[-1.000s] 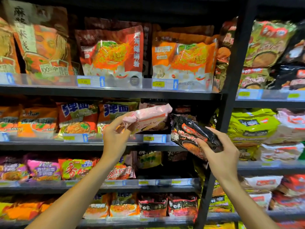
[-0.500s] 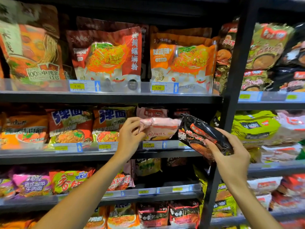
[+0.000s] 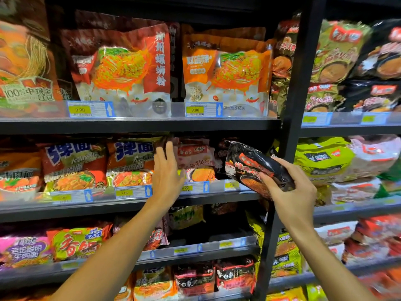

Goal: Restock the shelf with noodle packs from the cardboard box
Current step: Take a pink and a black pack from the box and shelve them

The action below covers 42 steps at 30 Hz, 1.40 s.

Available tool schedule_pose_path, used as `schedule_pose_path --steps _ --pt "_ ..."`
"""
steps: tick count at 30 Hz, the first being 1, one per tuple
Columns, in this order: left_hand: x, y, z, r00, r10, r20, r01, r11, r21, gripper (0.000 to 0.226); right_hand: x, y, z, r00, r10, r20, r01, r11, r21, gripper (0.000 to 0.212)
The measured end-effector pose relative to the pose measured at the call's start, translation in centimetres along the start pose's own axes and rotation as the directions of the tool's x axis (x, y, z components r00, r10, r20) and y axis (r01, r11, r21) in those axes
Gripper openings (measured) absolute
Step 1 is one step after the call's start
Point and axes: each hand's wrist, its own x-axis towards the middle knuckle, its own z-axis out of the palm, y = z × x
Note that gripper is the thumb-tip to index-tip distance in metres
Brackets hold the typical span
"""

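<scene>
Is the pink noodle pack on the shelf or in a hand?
On the shelf. The pink noodle pack stands behind the price rail; the open left hand is beside it.

Two yellow price tags reading 9.90 (image 3: 79,109) (image 3: 194,109) sat on the clear front strip (image 3: 238,109) of the upper level, each beside a blue arrow label (image 3: 109,109). Lower down, tags reading 3.00 (image 3: 124,192) were clipped along the next strip. A black upright post (image 3: 300,83) divided the unit from a neighbouring bay on the right, where blurred tags (image 3: 309,119) lined the edge. Farther down, more yellow tags (image 3: 180,250) ran along the rail, too blurred to read.
</scene>
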Motion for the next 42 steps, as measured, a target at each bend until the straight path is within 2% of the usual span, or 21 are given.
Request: schedule_pose_path --steps 3,5,7,8,11,15,19,25,26,29,30,33,37,39,42 --pt "-0.6 0.1 0.1 0.977 0.195 -0.091 -0.195 0.981 0.003 0.060 0.9 -0.3 0.8 0.999 -0.040 0.000 0.040 0.999 -0.020 0.046" --pt "-1.1 0.0 0.4 0.918 0.383 -0.106 -0.386 0.922 -0.014 0.039 1.8 -0.3 1.4 0.998 -0.066 0.019 0.066 0.997 -0.034 0.047" --pt "-1.7 -0.1 0.9 0.866 0.497 -0.047 -0.498 0.867 -0.008 0.028 2.8 0.0 2.1 0.995 -0.092 0.045 0.095 0.993 -0.069 0.050" --pt "-2.0 -0.2 1.1 0.859 0.513 0.010 -0.513 0.859 0.007 0.029 3.3 0.2 2.5 0.993 -0.105 0.061 0.110 0.990 -0.085 0.051" --pt "-2.6 -0.5 1.4 0.859 0.486 0.162 -0.499 0.865 0.047 0.048 4.6 1.1 3.6 0.986 -0.112 0.124 0.125 0.987 -0.105 0.051" --pt "-2.7 -1.1 1.5 0.853 0.429 0.297 -0.475 0.874 0.100 0.059 6.6 2.3 5.0 0.959 -0.013 0.282 0.052 0.990 -0.131 0.052" --pt "-2.8 -1.2 1.0 0.866 0.388 0.314 -0.444 0.887 0.129 0.063 8.5 3.0 6.3 0.928 0.090 0.362 -0.008 0.975 -0.223 0.062" --pt "-3.1 -1.7 0.8 0.884 0.353 0.307 -0.411 0.899 0.149 0.063 9.5 4.5 9.0 0.851 0.348 0.393 -0.201 0.908 -0.368 0.077" --pt "-3.2 -1.7 0.8 0.883 0.348 0.315 -0.410 0.899 0.154 0.064 9.3 4.8 9.3 0.834 0.379 0.402 -0.210 0.890 -0.404 0.076" --pt "-3.2 -1.7 0.7 0.881 0.346 0.324 -0.413 0.895 0.167 0.063 8.7 5.1 9.9 0.784 0.460 0.418 -0.191 0.818 -0.542 0.051" --pt "-3.2 -1.7 0.7 0.880 0.343 0.328 -0.411 0.896 0.166 0.062 8.4 5.1 9.9 0.778 0.472 0.414 -0.200 0.811 -0.549 0.049" --pt "-3.4 -1.6 0.6 0.881 0.330 0.340 -0.404 0.897 0.177 0.063 7.8 5.2 9.8 0.817 0.428 0.387 -0.184 0.829 -0.527 0.056" --pt "-3.4 -1.2 0.4 0.878 0.330 0.347 -0.404 0.899 0.167 0.060 6.6 5.5 8.8 0.872 0.299 0.388 -0.084 0.872 -0.483 0.068" --pt "-3.5 -0.8 0.1 0.880 0.336 0.335 -0.405 0.899 0.163 0.058 5.7 5.5 7.9 0.883 0.223 0.412 -0.035 0.909 -0.416 0.076" --pt "-4.1 -0.1 -0.4 0.880 0.356 0.315 -0.409 0.904 0.121 0.058 3.6 5.2 5.9 0.877 0.122 0.466 0.018 0.958 -0.285 0.073"
